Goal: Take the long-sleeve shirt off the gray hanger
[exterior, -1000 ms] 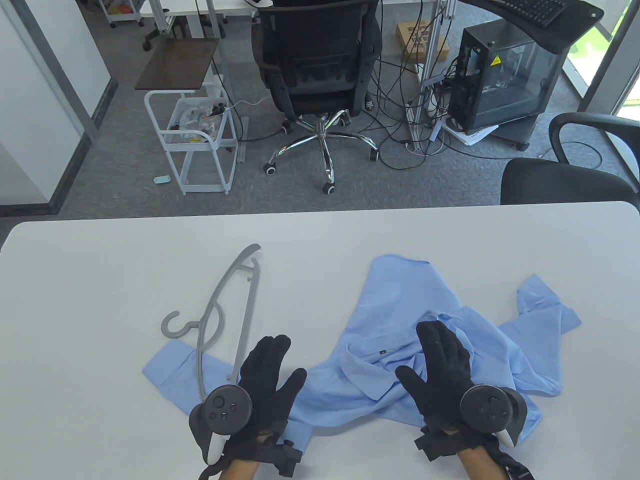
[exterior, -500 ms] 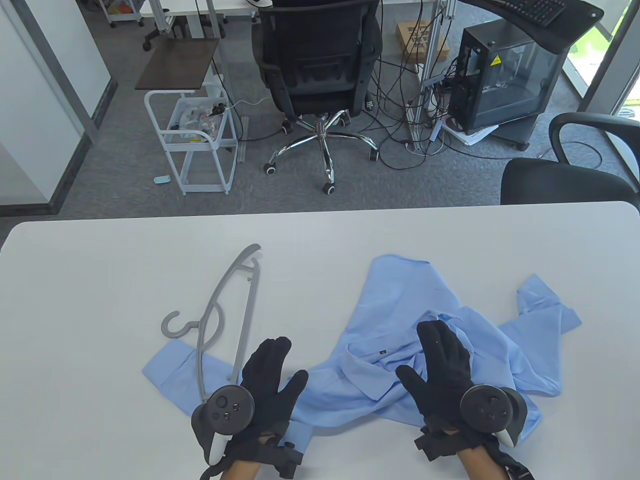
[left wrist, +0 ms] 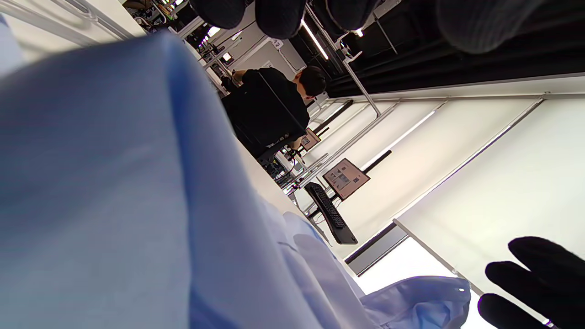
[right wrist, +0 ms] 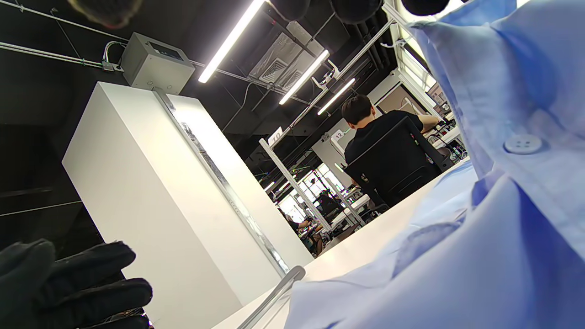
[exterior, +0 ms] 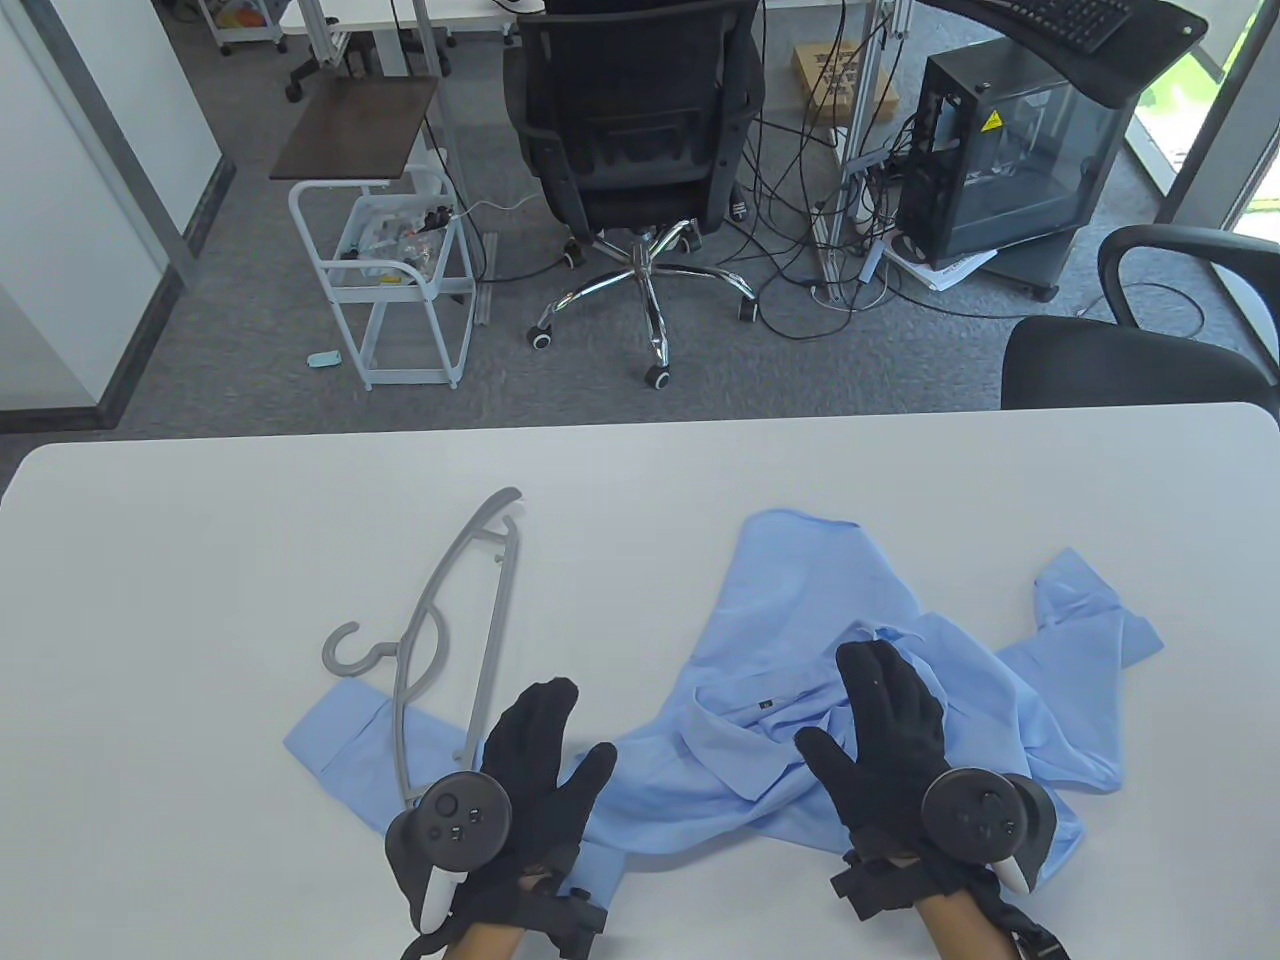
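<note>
The left hand [exterior: 535,760] lies flat, fingers spread, palm down on a sleeve of the shirt [exterior: 800,700], gripping nothing. The right hand [exterior: 885,735] lies flat too, fingers spread, pressing on the crumpled body of the shirt near its collar. The light blue shirt is off the hanger [exterior: 450,630] and spreads across the tabletop [exterior: 200,600] under both hands, one sleeve reaching out past the left hand, the other beyond the right. The gray hanger lies flat just beyond the left hand, its lower end resting on that sleeve, its hook pointing away from the hand.
</note>
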Action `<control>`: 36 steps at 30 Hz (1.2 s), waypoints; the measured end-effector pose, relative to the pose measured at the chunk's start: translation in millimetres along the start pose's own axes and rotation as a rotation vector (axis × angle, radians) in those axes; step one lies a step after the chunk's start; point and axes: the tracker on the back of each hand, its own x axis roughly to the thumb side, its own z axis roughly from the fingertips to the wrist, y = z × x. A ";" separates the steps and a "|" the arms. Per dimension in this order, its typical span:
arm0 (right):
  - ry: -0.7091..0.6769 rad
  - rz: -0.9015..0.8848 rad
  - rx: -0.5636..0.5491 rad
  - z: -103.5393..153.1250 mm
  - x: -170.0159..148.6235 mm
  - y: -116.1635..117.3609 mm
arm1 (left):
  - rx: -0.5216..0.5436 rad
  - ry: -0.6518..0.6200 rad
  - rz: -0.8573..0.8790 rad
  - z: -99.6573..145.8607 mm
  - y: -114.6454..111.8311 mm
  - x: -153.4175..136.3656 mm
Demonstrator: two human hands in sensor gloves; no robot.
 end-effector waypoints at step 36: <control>-0.002 0.001 -0.011 0.7 -0.8 -0.5 | -0.008 -0.017 0.002 0.9 -1.2 2.1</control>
